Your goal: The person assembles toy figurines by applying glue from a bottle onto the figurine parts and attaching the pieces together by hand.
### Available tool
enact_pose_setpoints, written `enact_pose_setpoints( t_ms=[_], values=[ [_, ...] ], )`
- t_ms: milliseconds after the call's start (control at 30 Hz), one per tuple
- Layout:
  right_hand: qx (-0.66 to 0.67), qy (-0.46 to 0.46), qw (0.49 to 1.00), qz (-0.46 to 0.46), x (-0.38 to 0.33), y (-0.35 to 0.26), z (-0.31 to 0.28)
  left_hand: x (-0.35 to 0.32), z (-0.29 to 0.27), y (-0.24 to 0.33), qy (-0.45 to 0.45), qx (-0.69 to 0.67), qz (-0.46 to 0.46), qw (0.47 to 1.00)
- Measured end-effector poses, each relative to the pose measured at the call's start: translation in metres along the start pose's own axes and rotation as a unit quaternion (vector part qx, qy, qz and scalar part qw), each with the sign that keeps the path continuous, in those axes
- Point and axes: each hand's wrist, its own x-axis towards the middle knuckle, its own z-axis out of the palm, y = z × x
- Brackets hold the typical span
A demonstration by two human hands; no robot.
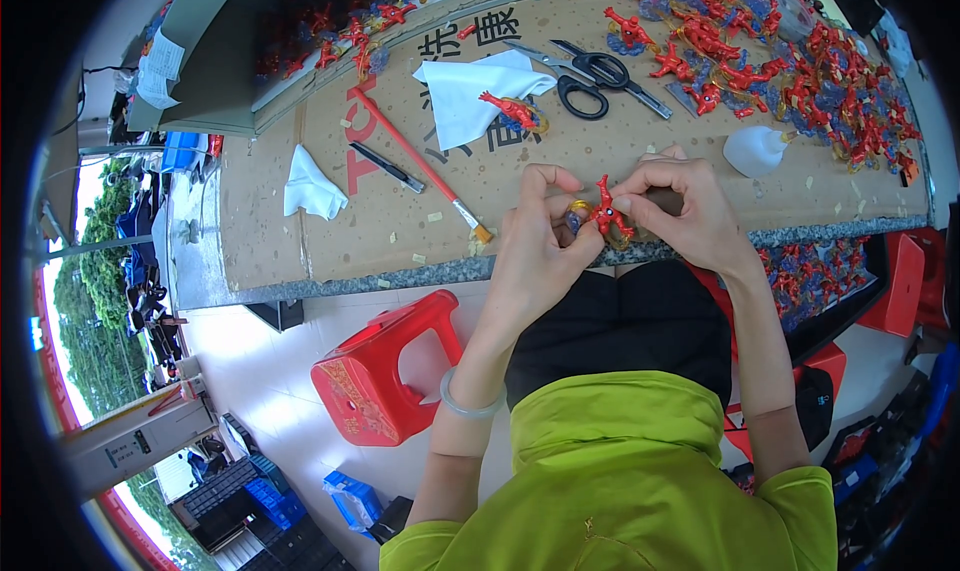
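A small red figure with a yellow, see-through part is held between both hands at the table's front edge. My left hand pinches its left side with thumb and fingers, close to a yellow and bluish piece. On the other side, my right hand grips the figure's upper right with thumb and forefinger. Fingers cover part of the figure. Beyond the hands, another red figure with a yellow part lies partly on a white cloth. Black-handled scissors rest beside that cloth.
Cardboard covers the tabletop. A red-handled brush, a slim dark tool and a second white cloth lie left. To the right stand a white bottle and a heap of red figures. A red stool is below left.
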Motion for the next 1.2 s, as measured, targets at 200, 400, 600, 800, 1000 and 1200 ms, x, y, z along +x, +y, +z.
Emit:
enact_pose_setpoints(
  t_ms=[200,400,600,800,1000,1200],
  values=[
    [-0.073,0.023,0.997,-0.019,-0.002,0.0,0.003,-0.003,-0.003,0.011,-0.005,-0.068,-0.034,0.997],
    [-0.037,0.113,0.989,-0.088,-0.012,-0.011,0.01,-0.011,-0.015,0.018,-0.121,-0.312,-0.118,0.935],
    [0.057,0.062,0.986,-0.147,-0.015,-0.008,0.005,-0.016,-0.007,0.004,-0.242,-0.609,-0.213,0.725],
    [0.086,0.055,0.986,-0.13,-0.015,-0.015,0.008,-0.018,0.0,-0.003,-0.272,-0.731,-0.248,0.574],
    [0.104,0.046,0.987,-0.111,-0.012,-0.019,0.013,-0.017,0.005,-0.006,-0.29,-0.767,-0.241,0.519],
    [0.159,0.006,0.985,-0.059,-0.009,-0.023,0.014,-0.017,0.005,-0.014,-0.292,-0.765,-0.234,0.524]
  ],
)
